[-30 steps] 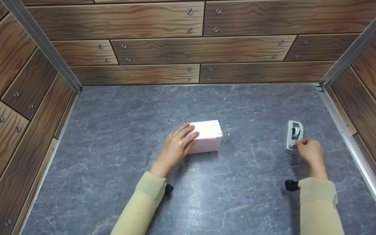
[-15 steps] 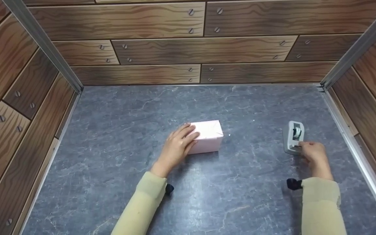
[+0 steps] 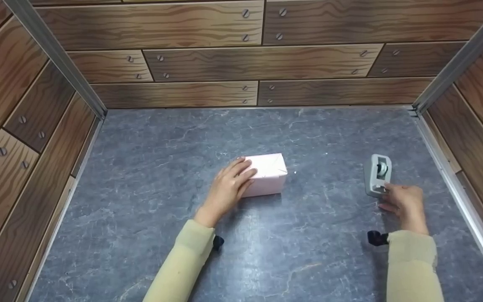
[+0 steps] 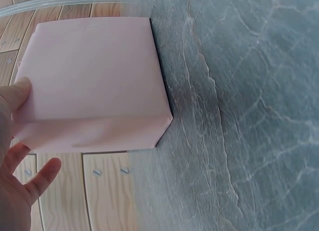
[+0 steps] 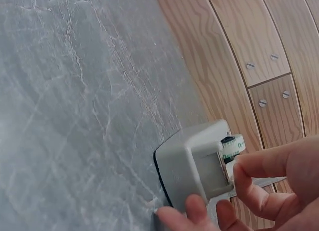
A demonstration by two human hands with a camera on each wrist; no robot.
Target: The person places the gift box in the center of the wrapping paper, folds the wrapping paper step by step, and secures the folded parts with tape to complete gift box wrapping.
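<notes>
A box wrapped in pink paper (image 3: 263, 184) rests on the grey marbled table. My left hand (image 3: 226, 184) grips its left end, fingers over the top and thumb on the near side; the left wrist view shows the thumb against the pink box (image 4: 94, 71). At the right, a grey tape dispenser (image 3: 372, 178) holds a small roll of tape (image 5: 232, 147). My right hand (image 3: 407, 203) is at the dispenser's near end. In the right wrist view, the thumb and index finger of that hand (image 5: 279, 186) pinch the tape end by the cutter, the other fingers spread below.
Wood-patterned panels (image 3: 208, 63) with metal corner rails stand at the back and both sides. A metal strip (image 3: 459, 197) runs along the table's right edge. Dark wrist mounts (image 3: 377, 238) jut from the sleeves. A tiny white speck lies right of the box.
My right hand has shifted slightly right and towards me at the dispenser, and its lower fingers have spread out. My left hand and the pink box have stayed in place.
</notes>
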